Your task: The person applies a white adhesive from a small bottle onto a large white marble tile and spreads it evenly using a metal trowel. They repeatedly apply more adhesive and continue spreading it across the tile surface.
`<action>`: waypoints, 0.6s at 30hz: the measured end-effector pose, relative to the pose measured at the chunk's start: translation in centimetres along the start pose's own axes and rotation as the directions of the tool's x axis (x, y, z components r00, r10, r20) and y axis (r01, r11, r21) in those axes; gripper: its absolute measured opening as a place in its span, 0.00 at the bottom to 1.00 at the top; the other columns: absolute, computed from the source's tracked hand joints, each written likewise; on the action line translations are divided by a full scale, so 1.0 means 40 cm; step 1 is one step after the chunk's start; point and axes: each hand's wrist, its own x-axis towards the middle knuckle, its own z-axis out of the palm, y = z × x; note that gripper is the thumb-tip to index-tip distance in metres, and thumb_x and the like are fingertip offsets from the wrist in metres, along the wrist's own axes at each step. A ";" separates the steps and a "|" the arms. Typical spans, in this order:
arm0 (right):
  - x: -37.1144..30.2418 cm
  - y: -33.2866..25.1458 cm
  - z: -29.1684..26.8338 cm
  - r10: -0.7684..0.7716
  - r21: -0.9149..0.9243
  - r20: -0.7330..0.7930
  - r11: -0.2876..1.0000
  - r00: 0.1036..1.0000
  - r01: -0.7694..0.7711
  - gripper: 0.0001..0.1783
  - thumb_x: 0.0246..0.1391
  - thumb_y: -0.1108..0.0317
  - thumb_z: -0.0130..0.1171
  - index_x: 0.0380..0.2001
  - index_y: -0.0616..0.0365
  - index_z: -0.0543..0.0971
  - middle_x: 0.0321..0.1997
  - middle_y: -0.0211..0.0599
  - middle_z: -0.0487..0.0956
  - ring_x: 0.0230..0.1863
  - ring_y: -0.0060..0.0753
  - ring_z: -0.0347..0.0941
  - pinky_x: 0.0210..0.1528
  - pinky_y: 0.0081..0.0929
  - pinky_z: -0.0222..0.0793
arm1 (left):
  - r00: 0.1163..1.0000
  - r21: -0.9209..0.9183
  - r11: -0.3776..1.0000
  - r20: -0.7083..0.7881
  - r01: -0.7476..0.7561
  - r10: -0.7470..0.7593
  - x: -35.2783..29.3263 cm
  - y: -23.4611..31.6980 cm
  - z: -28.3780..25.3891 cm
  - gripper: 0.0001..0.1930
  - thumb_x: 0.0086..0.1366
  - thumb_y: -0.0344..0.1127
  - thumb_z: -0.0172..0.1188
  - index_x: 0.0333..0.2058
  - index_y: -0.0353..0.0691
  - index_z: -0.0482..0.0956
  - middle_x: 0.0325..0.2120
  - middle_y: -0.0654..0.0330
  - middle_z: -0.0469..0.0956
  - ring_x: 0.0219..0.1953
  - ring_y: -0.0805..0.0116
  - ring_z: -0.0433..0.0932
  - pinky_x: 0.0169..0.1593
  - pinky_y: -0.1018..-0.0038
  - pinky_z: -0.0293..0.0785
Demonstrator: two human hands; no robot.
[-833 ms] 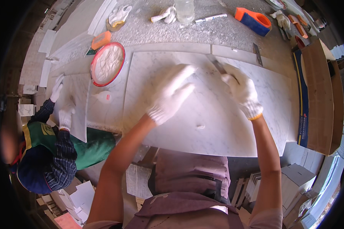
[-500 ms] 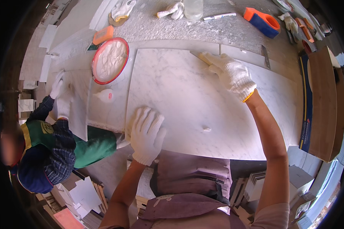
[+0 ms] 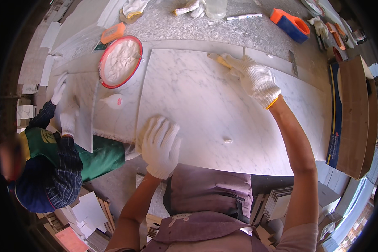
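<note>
A large white slab with grey marble veins (image 3: 197, 113) lies flat in front of me. My left hand (image 3: 160, 145), in a white knit glove, rests on its near left edge with fingers stretched out. At the far edge, my gloved right hand (image 3: 256, 80) grips what looks like a putty knife (image 3: 219, 60), its blade by the slab's rim and its handle mostly hidden in my fingers. A small white lump (image 3: 227, 140) sits on the slab between my hands. Left of the slab stands a red-rimmed bowl of white paste (image 3: 121, 63).
A co-worker in a green apron (image 3: 92, 159) holds another slab (image 3: 77, 109) at the left. A white squeeze bulb (image 3: 112, 101) lies near the bowl. Behind are an orange block (image 3: 113, 32), a marker (image 3: 244, 17), an orange-and-blue tool (image 3: 290, 25) and a blade (image 3: 292, 63). A cardboard box (image 3: 353, 117) stands right.
The view has shifted slightly. The putty knife in my right hand has turned a little at the slab's far edge. My left hand stays in its place on the slab.
</note>
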 end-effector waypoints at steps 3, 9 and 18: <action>-0.007 -0.011 -0.009 0.016 0.053 0.054 0.998 0.998 -0.019 0.27 0.69 0.66 0.59 0.70 0.41 0.77 0.50 0.42 0.87 0.47 0.47 0.85 0.50 0.41 0.83 | 1.000 0.029 1.000 0.000 0.001 -0.001 0.002 0.000 -0.003 0.19 0.66 0.34 0.68 0.55 0.38 0.86 0.56 0.47 0.83 0.63 0.38 0.79 0.68 0.41 0.74; -0.042 -0.039 -0.022 -0.041 0.197 0.046 0.980 0.998 0.031 0.31 0.72 0.75 0.55 0.76 0.50 0.73 0.48 0.47 0.82 0.47 0.42 0.86 0.50 0.36 0.79 | 1.000 -0.006 1.000 0.009 0.004 -0.004 -0.004 -0.002 0.004 0.18 0.66 0.31 0.65 0.55 0.35 0.85 0.56 0.45 0.83 0.63 0.33 0.78 0.68 0.41 0.72; -0.072 -0.099 -0.069 0.087 0.202 0.472 0.958 0.877 -0.204 0.33 0.70 0.55 0.60 0.76 0.45 0.73 0.72 0.39 0.77 0.66 0.42 0.79 0.67 0.35 0.78 | 1.000 -0.019 1.000 -0.022 -0.004 0.004 -0.008 -0.002 0.007 0.19 0.66 0.31 0.67 0.56 0.36 0.85 0.56 0.46 0.84 0.63 0.34 0.78 0.68 0.40 0.71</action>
